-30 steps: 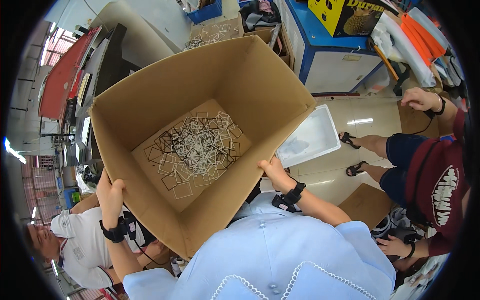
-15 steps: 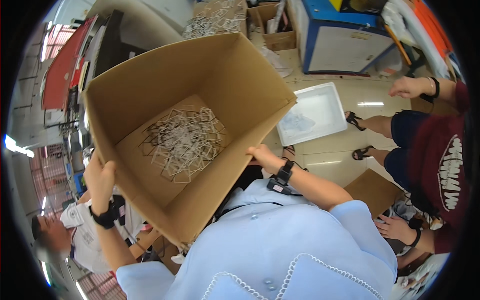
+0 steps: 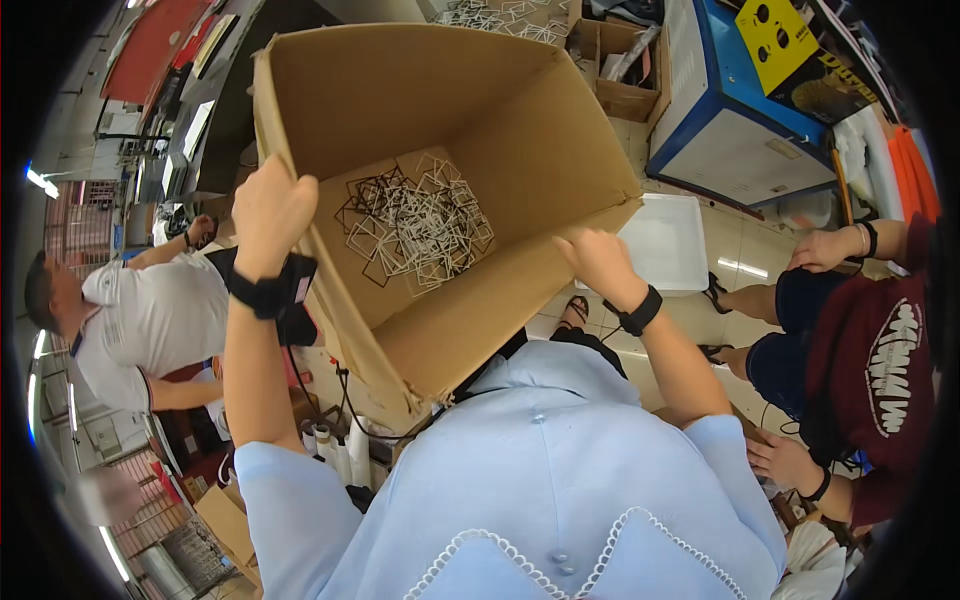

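Observation:
An open cardboard box (image 3: 450, 90) is held in front of my body, with a tangled pile of thin white and dark square frames (image 3: 420, 220) on its bottom. My left hand (image 3: 272, 210) is closed over the box's left edge, thumb uppermost. My right hand (image 3: 600, 260) grips the near right edge with curled fingers. Both wrists wear black straps with wires or small devices near them.
Co-workers stand left in white (image 3: 150, 330) and right in maroon (image 3: 870, 380). Beyond the box are more frames (image 3: 500, 22), a wooden-looking carton (image 3: 625, 95), a blue-topped cabinet (image 3: 720, 150), a white tub (image 3: 665, 240) on tiled floor (image 3: 740, 250), and dark shelving (image 3: 205, 120).
The box has moved up and right and tilted, with both hands still on it. My left hand is higher. The view has shifted, showing more of the co-worker at left.

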`<action>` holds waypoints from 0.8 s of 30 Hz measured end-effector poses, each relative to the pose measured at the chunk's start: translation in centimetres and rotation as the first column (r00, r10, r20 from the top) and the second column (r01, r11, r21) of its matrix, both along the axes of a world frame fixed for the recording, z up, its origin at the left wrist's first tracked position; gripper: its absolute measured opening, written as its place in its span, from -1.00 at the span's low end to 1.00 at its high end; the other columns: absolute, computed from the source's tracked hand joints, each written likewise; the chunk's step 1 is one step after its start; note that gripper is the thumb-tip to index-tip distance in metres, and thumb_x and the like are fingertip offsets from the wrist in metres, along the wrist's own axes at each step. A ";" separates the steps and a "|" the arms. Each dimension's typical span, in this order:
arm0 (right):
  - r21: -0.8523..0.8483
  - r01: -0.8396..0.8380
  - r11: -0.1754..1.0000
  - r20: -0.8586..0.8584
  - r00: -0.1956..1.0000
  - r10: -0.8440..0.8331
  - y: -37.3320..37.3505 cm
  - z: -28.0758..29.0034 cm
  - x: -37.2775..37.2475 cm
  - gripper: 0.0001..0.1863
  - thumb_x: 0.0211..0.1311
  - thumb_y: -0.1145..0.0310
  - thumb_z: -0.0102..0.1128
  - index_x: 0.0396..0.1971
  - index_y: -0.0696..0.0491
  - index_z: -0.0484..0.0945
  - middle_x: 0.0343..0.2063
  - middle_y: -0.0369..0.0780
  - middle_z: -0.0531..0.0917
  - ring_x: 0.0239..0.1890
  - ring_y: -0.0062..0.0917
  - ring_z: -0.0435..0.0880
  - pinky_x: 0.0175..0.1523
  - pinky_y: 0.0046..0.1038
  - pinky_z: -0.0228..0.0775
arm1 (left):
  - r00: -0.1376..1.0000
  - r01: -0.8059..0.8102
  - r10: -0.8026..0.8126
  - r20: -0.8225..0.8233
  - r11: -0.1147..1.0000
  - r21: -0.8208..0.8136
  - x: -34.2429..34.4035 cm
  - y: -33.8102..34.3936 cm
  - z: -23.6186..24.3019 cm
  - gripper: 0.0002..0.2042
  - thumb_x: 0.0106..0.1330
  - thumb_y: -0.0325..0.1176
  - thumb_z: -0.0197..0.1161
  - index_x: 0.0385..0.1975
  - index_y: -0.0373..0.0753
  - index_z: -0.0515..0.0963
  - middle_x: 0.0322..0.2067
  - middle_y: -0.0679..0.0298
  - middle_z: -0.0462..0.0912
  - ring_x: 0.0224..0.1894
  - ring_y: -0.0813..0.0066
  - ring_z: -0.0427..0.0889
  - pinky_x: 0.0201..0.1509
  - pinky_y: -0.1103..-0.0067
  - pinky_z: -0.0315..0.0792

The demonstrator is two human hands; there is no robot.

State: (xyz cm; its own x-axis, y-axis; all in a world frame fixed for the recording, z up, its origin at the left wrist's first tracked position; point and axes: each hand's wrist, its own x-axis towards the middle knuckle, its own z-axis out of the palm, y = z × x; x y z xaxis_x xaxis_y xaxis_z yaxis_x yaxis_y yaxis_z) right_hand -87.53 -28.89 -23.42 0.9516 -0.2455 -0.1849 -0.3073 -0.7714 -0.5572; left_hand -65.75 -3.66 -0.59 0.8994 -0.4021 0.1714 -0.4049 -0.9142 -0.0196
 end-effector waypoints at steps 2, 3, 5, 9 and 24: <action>0.442 -0.147 0.885 0.181 0.981 0.073 3.7 7.5 3.1 -0.47 0.28 -0.11 0.01 -0.29 0.12 0.63 -0.48 -0.02 0.66 -0.31 -0.16 0.67 -0.18 -0.22 0.46 | 1.000 -0.003 0.003 0.009 0.999 0.041 0.8 -0.8 -0.2 -0.68 0.10 -0.25 0.07 -0.39 -0.46 0.53 -0.37 -0.28 0.60 -0.22 -0.23 0.60 -0.07 0.16 0.46; 0.595 -0.307 0.743 0.330 0.936 0.123 6.0 10.1 3.9 -0.40 0.25 -0.16 0.03 -0.20 0.18 0.58 -0.39 0.03 0.65 -0.25 -0.16 0.66 -0.14 -0.26 0.47 | 1.000 0.004 -0.005 0.014 0.999 0.034 0.7 -1.7 0.2 -0.66 0.12 -0.22 0.07 -0.40 -0.46 0.53 -0.38 -0.28 0.60 -0.23 -0.23 0.60 -0.07 0.17 0.46; 0.636 -0.430 0.641 0.335 0.902 0.272 11.1 13.7 5.1 -0.32 0.19 -0.19 0.09 -0.05 0.19 0.50 -0.28 0.08 0.64 -0.18 -0.14 0.65 -0.08 -0.29 0.47 | 0.999 0.036 -0.036 -0.012 0.999 0.008 0.9 -2.2 0.8 -0.59 0.17 -0.11 0.10 -0.37 -0.47 0.52 -0.38 -0.26 0.61 -0.22 -0.22 0.60 -0.06 0.21 0.47; 0.756 -0.376 0.536 0.320 0.926 0.199 16.0 14.3 7.5 -0.46 0.22 0.11 0.09 0.10 0.15 0.41 -0.11 0.01 0.62 -0.06 -0.24 0.62 0.06 -0.34 0.41 | 0.975 0.056 -0.093 -0.202 0.982 -0.180 1.1 -1.0 1.8 -0.36 0.19 0.14 0.18 -0.17 -0.50 0.50 -0.32 -0.16 0.64 -0.23 -0.03 0.66 -0.07 0.39 0.49; 0.867 -0.105 0.487 0.030 0.987 0.158 6.2 20.2 10.5 -0.52 0.29 0.31 0.15 0.14 0.25 0.38 0.01 -0.21 0.58 0.00 -0.61 0.54 0.10 -0.53 0.39 | 0.294 -0.951 0.370 -0.881 0.200 -0.234 -6.5 43.9 -33.1 -0.10 0.11 0.34 0.17 0.34 -0.16 0.17 0.15 0.12 0.34 0.18 0.17 0.32 0.15 0.08 0.27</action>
State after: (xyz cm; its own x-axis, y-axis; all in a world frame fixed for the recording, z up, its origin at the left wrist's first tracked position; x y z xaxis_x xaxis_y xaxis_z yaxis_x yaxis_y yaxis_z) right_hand -76.99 -22.67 -3.19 0.9423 0.1895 -0.2760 -0.2907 0.0542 -0.9553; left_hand -72.25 40.19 -33.65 0.6627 0.4083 -0.6278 0.7488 -0.3506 0.5625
